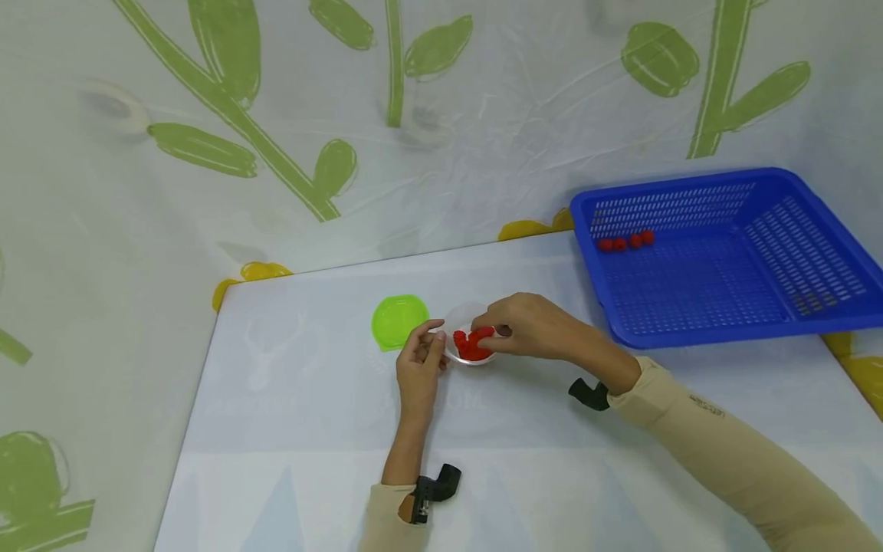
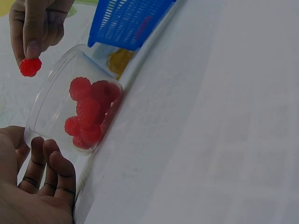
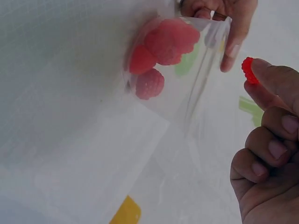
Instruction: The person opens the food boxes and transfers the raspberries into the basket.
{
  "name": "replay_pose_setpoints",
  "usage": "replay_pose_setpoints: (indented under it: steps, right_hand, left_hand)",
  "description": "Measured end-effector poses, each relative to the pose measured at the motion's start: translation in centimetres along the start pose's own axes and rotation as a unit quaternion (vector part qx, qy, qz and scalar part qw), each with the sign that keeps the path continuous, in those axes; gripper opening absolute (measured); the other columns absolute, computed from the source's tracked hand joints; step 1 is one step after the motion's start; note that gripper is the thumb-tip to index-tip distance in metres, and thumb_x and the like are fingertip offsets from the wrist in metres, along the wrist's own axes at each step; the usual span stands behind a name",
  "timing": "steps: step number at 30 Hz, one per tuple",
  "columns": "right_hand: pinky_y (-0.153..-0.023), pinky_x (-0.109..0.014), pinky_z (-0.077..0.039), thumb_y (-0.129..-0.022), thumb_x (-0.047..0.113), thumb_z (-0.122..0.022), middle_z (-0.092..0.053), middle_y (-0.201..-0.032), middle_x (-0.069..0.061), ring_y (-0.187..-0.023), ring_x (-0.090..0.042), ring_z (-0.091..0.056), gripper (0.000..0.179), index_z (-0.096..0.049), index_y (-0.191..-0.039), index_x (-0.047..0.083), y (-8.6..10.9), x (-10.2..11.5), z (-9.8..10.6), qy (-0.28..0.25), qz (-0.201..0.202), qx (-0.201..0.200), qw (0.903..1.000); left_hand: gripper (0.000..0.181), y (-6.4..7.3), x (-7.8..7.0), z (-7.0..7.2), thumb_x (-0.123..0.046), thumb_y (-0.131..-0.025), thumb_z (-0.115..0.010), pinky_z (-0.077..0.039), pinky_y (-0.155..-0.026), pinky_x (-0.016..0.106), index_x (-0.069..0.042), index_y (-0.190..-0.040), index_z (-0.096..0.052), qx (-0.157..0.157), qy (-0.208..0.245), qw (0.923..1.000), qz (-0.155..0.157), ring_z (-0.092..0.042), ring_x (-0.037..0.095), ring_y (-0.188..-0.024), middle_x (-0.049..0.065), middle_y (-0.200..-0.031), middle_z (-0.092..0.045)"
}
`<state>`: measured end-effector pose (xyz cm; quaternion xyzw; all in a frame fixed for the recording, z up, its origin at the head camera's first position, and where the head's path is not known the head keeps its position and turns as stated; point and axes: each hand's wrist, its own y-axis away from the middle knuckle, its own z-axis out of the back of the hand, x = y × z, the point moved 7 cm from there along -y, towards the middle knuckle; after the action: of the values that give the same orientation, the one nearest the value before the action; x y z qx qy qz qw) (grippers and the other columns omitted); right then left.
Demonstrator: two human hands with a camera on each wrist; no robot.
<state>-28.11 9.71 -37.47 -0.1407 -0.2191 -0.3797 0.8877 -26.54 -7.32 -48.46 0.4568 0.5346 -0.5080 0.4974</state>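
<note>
A clear plastic cup (image 2: 53,102) holding several red raspberries (image 2: 88,109) stands on the table. My left hand (image 1: 421,356) steadies it from the left, its thumb and fingers around the rim. In the right wrist view, one finger of that left hand (image 3: 238,32) extends past the cup's mouth. Over the cup, my right hand (image 1: 527,326) pinches a single raspberry (image 3: 250,71) between thumb and index finger. This raspberry hangs outside the mouth in the left wrist view. The other right-hand fingers (image 3: 261,149) are curled in.
A bright green lid-like dish (image 1: 400,322) lies left of the cup. At the right stands a blue perforated basket (image 1: 690,299), with several raspberries (image 1: 626,242) lined up along its far left side. A patterned white sheet (image 1: 441,176) rises behind the white table (image 1: 297,429).
</note>
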Motion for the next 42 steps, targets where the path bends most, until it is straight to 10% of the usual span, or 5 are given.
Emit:
replay_pose_setpoints:
  steps: [30, 42]
  right_hand:
    - [-0.049, -0.022, -0.032, -0.086, 0.013, -0.080, -0.039, -0.063, 0.012, -0.056, -0.007, -0.039, 0.020, -0.078, -0.105, 0.018, 7.2, -3.8, 8.5, -0.018, -0.072, -0.114, 0.9908]
    - [-0.046, -0.023, -0.035, -0.080, 0.007, -0.084, -0.045, -0.063, 0.007, -0.054, -0.008, -0.040, 0.027, -0.079, -0.105, 0.011, 10.9, -7.6, 13.3, 0.062, -0.129, -0.144, 0.9793]
  left_hand:
    - [0.027, -0.1, -0.1, 0.2, -0.032, -0.099, -0.065, -0.053, -0.064, 0.024, -0.021, -0.123, -0.067, -0.008, -0.020, 0.9996, 0.018, -0.057, 0.025, -0.070, 0.010, -0.093, -0.061]
    - [0.028, 0.0, 0.2, -0.1, -0.025, -0.100, -0.064, -0.052, -0.064, 0.023, -0.015, -0.126, -0.066, -0.007, -0.002, 0.9996, 0.026, -0.056, 0.029, -0.071, 0.011, -0.092, -0.059]
